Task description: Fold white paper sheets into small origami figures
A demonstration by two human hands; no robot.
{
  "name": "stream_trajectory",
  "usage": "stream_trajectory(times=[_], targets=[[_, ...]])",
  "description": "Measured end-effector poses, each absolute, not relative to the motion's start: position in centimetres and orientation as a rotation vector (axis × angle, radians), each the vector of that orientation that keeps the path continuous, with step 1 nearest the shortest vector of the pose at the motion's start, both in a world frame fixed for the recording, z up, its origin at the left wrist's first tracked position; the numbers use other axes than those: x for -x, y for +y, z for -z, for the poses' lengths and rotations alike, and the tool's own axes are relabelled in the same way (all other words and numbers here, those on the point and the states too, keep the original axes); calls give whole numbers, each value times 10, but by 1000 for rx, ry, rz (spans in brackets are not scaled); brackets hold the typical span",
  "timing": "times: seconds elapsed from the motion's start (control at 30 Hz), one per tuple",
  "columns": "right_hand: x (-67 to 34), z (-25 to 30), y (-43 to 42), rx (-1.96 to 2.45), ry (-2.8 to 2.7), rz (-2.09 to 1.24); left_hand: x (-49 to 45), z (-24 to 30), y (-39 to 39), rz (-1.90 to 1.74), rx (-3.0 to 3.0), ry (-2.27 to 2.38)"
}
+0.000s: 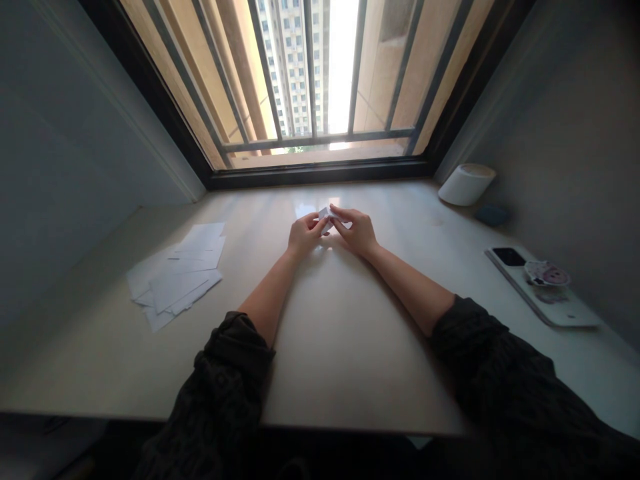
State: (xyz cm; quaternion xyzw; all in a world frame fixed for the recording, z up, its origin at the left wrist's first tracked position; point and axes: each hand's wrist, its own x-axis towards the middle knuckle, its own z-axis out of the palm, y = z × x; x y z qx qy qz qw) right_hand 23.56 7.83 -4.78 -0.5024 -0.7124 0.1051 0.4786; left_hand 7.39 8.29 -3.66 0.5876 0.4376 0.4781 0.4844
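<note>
Between my two hands is a small folded piece of white paper (325, 214), held just above the pale tabletop near the window. My left hand (303, 235) grips its left side with thumb and fingers. From the right, my right hand (359, 230) pinches the paper between thumb and index finger. The fingers hide part of it, and its exact folded shape is too small to make out. Several loose white paper sheets (183, 287) lie overlapping on the table, to the left of my left forearm.
A barred window (320, 175) stands at the far edge. At the right lie a phone (535, 283) with a round cartoon grip, a white cylindrical object (466, 185) and a dark blurred item (492, 215). The pale tabletop (360, 373) ends at a front edge near me.
</note>
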Motion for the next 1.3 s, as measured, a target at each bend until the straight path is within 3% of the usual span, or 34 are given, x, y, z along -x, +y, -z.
stream_trajectory(times=[0.37, 1.3], targets=[[-235, 42, 76, 1202, -1574, -427, -71, 42, 87, -1222, -1518, 1051], [-233, 41, 73, 1104, -1684, -459, -70, 43, 89, -1244, -1446, 1079]])
